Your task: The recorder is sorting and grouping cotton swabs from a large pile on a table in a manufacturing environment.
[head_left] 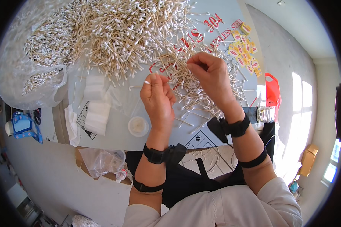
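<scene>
Cotton swabs (113, 34) with wooden sticks lie heaped across the far side of a pale worktable (117, 132), seen from the single head view, the pile spilling out of a clear plastic bag (22, 83) at the left and thinning into loose strays toward the person's hands. Raised above the table edge, the left hand (157, 100) has its fingers curled closed around a small bunch of swabs, one white tip (147, 82) poking up beside the thumb, apparently so that the sticks stay lined up as they are gathered. Beside it and slightly farther out, the right hand (212, 73) hovers over the scattered swabs with fingertips pinched together; whether a stick sits between them is too fine to tell. Black straps with small devices circle both wrists and forearms. Within easy reach on the left lie stacks of white folded packets (97, 113), and a small round lidded tub (138, 126) sits just in front of the left wrist. Yellow-and-red packets (246, 49) lie at the table's far right corner, near a red bag (272, 90). A second clear bag (102, 160) hangs off the near table edge, and a blue-framed object (24, 126) lies on the floor below to the left.
</scene>
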`<state>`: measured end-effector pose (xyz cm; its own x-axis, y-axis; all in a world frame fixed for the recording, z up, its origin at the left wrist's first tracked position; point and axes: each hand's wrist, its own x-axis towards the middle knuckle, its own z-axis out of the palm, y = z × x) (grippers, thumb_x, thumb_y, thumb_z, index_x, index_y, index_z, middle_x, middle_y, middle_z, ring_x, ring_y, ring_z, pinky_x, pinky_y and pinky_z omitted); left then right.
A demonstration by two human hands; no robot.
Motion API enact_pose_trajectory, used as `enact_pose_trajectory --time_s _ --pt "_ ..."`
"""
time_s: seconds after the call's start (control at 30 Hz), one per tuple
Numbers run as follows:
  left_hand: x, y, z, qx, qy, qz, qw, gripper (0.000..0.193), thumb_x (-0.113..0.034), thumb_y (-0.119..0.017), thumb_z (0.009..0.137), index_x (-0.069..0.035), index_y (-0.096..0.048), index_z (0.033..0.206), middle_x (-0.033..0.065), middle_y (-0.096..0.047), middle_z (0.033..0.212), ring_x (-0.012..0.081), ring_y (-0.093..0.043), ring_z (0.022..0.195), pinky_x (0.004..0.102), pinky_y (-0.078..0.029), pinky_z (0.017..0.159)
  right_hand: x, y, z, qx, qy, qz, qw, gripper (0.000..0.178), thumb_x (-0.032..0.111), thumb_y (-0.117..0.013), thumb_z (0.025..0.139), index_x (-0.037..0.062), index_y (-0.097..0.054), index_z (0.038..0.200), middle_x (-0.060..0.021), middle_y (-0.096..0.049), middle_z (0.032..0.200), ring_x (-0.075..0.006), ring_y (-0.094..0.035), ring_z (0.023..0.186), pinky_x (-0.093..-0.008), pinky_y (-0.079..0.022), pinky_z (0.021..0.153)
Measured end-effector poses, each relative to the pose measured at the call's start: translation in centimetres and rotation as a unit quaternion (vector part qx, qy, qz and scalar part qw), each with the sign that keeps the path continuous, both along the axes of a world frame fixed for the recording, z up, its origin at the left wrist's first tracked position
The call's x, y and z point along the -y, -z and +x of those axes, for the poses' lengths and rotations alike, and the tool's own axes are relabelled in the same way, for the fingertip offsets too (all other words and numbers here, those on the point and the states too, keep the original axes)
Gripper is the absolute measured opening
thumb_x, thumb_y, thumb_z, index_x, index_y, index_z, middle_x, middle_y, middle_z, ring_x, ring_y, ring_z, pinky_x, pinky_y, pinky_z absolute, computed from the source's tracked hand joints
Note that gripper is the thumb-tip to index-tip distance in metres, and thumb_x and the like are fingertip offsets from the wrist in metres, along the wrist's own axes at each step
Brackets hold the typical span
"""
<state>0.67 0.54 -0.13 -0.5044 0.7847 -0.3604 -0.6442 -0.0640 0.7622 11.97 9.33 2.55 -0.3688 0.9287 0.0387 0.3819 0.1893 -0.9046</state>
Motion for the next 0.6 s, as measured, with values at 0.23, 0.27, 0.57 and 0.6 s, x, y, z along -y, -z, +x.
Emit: enact_pose_trajectory --time_s 0.23,0.27,0.57,0.6 --pt "-0.2 -0.4 -0.2 -0.011 -0.076 0.023 0.997 0.034 -0.035 -0.044 0.097 -0.008 -0.045 0.075 -0.0039 -0.032 0.057 0.0051 -0.028 0.045 0.0213 -0.024 0.038 -3.0 1.3 0.0 0.213 -0.031 0.234 0.948 0.011 0.007 -0.062 0.071 0.0027 -0.065 0.080 -0.0138 -0.059 0.088 -0.0299 -0.057 0.090 -0.0382 -0.046 0.078" --pt "-0.2 -0.2 -0.3 -0.012 -0.076 0.024 0.997 0.034 -0.035 -0.044 0.097 -0.008 -0.045 0.075 -0.0039 -0.032 0.057 0.0051 -0.028 0.045 0.0213 -0.024 0.038 -2.8 1.5 0.2 0.213 -0.030 0.234 0.948 0.011 0.007 -0.062 0.071 0.0027 -0.065 0.080 -0.0138 -0.059 0.088 -0.0299 -0.057 0.090 -0.0382 -0.046 0.078" --pt "0.0 -0.2 -0.7 0.006 -0.094 0.041 0.995 0.031 -0.033 -0.047 0.096 -0.008 -0.049 0.079 -0.0022 -0.034 0.059 0.0070 -0.028 0.046 0.0227 -0.026 0.040 -1.6 1.0 2.6 0.156 -0.127 0.134 0.970 0.005 0.006 -0.060 0.069 0.0024 -0.062 0.071 -0.0108 -0.058 0.084 -0.0296 -0.055 0.087 -0.0375 -0.046 0.078" --pt "0.0 -0.2 -0.7 0.006 -0.094 0.039 0.995 0.033 -0.033 -0.045 0.097 -0.007 -0.047 0.077 -0.0026 -0.033 0.058 0.0066 -0.028 0.046 0.0223 -0.026 0.039 -1.8 0.7 2.3 0.162 -0.103 0.138 0.972 0.007 0.007 -0.062 0.069 0.0030 -0.062 0.074 -0.0110 -0.059 0.086 -0.0299 -0.055 0.089 -0.0376 -0.045 0.079"
